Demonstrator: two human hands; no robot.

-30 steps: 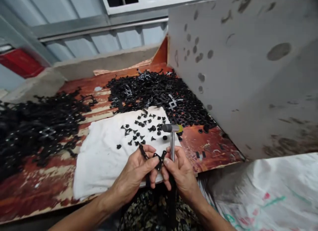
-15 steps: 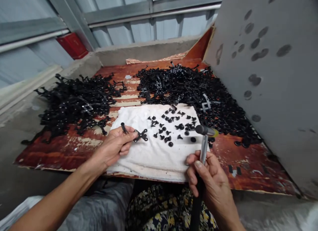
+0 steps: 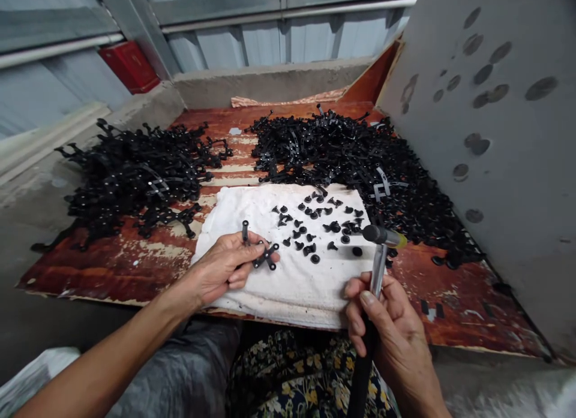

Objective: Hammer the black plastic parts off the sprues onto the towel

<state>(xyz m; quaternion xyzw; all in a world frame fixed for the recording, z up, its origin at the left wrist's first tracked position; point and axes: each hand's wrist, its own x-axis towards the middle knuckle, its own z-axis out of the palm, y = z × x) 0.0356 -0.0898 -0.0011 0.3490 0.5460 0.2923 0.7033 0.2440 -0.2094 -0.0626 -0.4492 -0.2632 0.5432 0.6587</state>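
My left hand [image 3: 225, 265] pinches a black jointed bracket [image 3: 269, 257] above the left part of a white cloth [image 3: 288, 298]; one arm of it sticks up past my fingers. In my right hand [image 3: 389, 322], at the cloth's right edge, is a small hammer [image 3: 377, 274] with a metal shaft, black grip and a black and yellow head. The hammer is held upright, its head above the fingers. Several small black round-headed pieces [image 3: 315, 258] lie scattered on the cloth between and beyond my hands.
A heap of black jointed parts [image 3: 135, 178] is at the left of the worn red table [image 3: 112, 268]. A larger black heap [image 3: 351, 148] covers the back right, with a grey bracket [image 3: 381, 184] on top. A grey spotted panel [image 3: 504, 166] stands at the right.
The bracket in my left hand has turned a little and moved slightly right relative to the cloth. My right hand still holds the hammer upright. The whole view has shifted slightly.
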